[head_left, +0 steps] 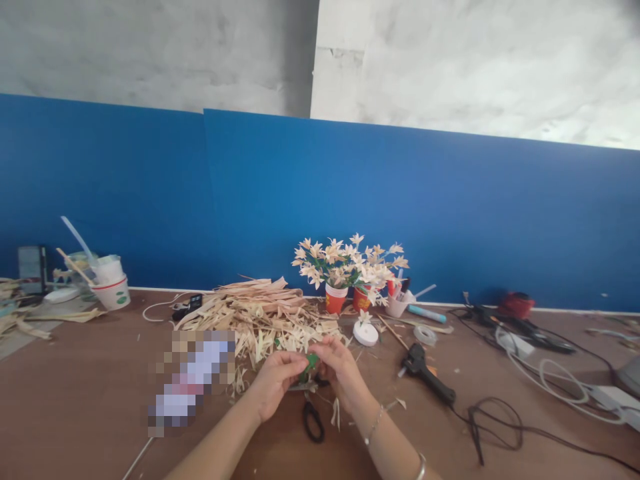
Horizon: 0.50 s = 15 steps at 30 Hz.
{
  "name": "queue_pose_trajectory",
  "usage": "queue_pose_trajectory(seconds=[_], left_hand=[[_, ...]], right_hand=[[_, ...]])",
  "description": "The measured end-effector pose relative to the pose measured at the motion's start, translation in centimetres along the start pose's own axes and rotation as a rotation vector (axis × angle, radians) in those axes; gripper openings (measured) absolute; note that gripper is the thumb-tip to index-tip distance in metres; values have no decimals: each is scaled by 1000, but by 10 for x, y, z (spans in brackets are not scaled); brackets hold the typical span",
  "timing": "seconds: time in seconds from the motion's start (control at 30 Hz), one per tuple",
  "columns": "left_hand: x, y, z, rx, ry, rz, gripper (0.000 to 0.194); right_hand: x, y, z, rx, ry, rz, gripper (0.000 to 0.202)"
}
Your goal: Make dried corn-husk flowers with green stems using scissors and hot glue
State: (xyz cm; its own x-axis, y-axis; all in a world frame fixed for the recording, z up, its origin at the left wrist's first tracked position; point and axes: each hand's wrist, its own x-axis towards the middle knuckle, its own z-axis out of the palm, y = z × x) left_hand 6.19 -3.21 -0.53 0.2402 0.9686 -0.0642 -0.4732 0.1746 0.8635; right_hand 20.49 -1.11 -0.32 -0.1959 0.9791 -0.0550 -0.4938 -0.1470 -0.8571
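Observation:
Between my two hands is a small green piece [311,362], perhaps tape or a leaf; its exact kind is too small to make out. My left hand [277,381] pinches it from the left, thumb and forefinger together. From the right, my right hand [342,371] pinches at its upper edge, the fingers curled. Just under the hands lie black-handled scissors [313,423], their blades partly hidden. A heap of pale dried husk strips [260,317] spreads behind the hands. Beyond it, pale husk flowers [350,261] stand in red paper cups [335,301].
A black glue gun [427,377] with its cord lies to the right, near a tape roll [425,335] and a white round lid [365,334]. A blurred-out phone-like object [193,383] is at left. White cables [545,373] cross the right side; a blue partition [320,193] stands behind.

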Motion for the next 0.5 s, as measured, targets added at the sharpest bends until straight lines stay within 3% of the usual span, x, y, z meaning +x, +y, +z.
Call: queue_pose_trajectory(seconds=[0.17,0.3,0.4,0.5], left_hand=[[1,-1,0,28,29,54,10],[3,2,0,31,162,101,13],[4,4,0,52,197,166,13],[3,3,0,89,135,184,11]], right_hand=[[6,6,-6,-51,210,-43,34],[7,1,-11,-271,381,-79,30],[3,-3,-6,-412,266,117,43],[-1,-2,2,-336,130,198,39]])
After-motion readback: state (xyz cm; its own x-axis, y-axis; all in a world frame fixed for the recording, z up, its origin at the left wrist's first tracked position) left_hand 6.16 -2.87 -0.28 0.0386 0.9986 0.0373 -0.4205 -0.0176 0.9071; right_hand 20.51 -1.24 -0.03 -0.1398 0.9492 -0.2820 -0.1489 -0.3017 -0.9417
